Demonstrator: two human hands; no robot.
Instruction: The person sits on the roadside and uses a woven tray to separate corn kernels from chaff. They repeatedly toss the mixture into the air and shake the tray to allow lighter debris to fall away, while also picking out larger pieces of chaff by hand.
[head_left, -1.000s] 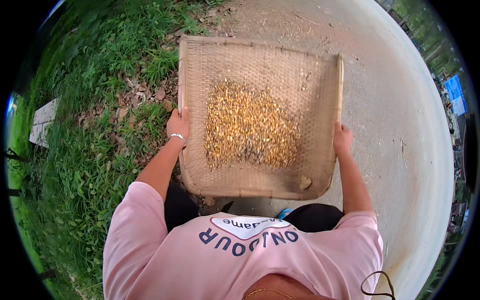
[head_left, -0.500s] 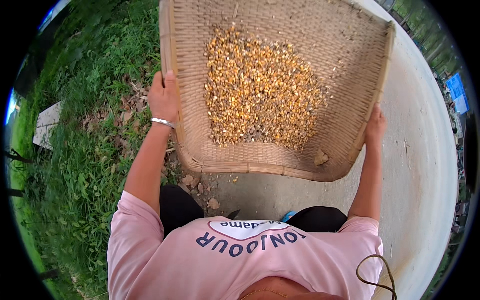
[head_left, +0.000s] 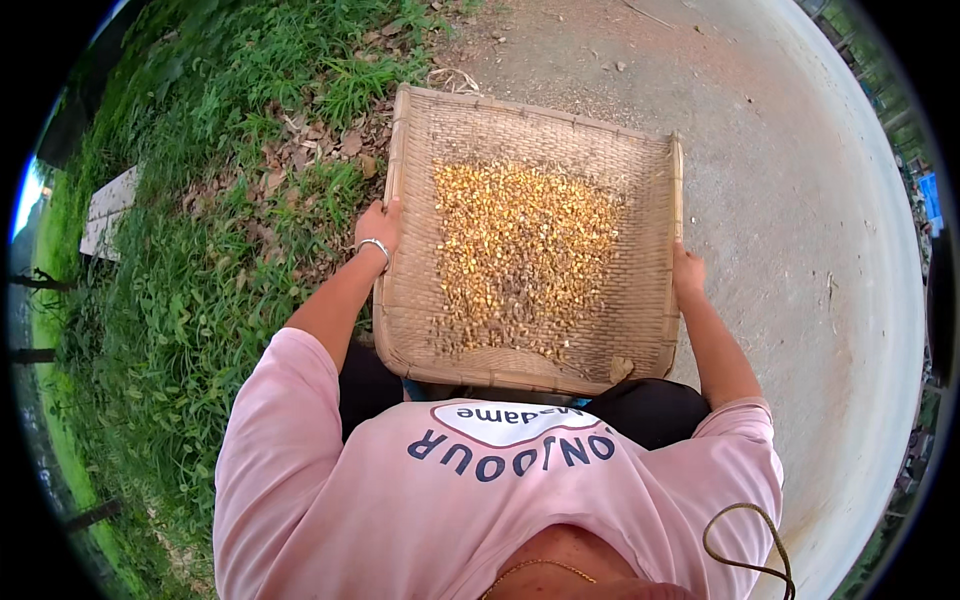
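Note:
Between my two hands is a woven bamboo winnowing basket (head_left: 650,300), held out in front of my body by its side rims. A spread of yellow and brown corn kernels (head_left: 530,235) lies across its middle, with darker bits mixed in toward the near side. My left hand (head_left: 380,228), with a silver bangle at the wrist, is closed on the left rim. On the opposite rim my right hand (head_left: 688,272) is closed too, its fingertips hidden under the basket. A pale brown leaf-like piece (head_left: 621,369) rests in the near right corner.
Green grass and weeds (head_left: 230,320) grow on the left, with dry leaves (head_left: 310,150) along their edge. A grey concrete surface (head_left: 770,250) runs along the right and far side. A pale slab (head_left: 110,213) lies in the grass at far left.
The basket has dropped lower and come nearer my body, and looks smaller. Both hands moved down with it, still gripping. The kernels have shifted and spread within the basket.

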